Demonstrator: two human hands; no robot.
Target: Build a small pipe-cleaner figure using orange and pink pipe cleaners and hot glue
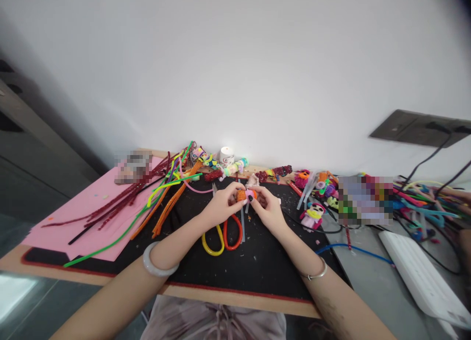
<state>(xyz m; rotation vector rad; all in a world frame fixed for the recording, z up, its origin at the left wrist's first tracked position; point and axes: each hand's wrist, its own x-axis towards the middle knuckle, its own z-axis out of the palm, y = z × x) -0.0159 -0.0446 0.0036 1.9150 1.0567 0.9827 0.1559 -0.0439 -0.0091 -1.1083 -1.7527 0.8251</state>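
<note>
A small orange piece point(242, 195) is pinched between the left hand point(223, 204) and right hand point(265, 205), above the black mat point(257, 261). 2 scissor handles point(222, 237) lie just below. Bare mat is left toward the near wooden edge point(235, 298).

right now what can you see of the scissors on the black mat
The scissors lie flat on the black mat, just below the two hands. They have two plastic-looking loop handles, one yellow and one orange-red, side by side and pointing toward the person. The blades run up under the left hand and are mostly hidden. Neither hand grips them.
</note>
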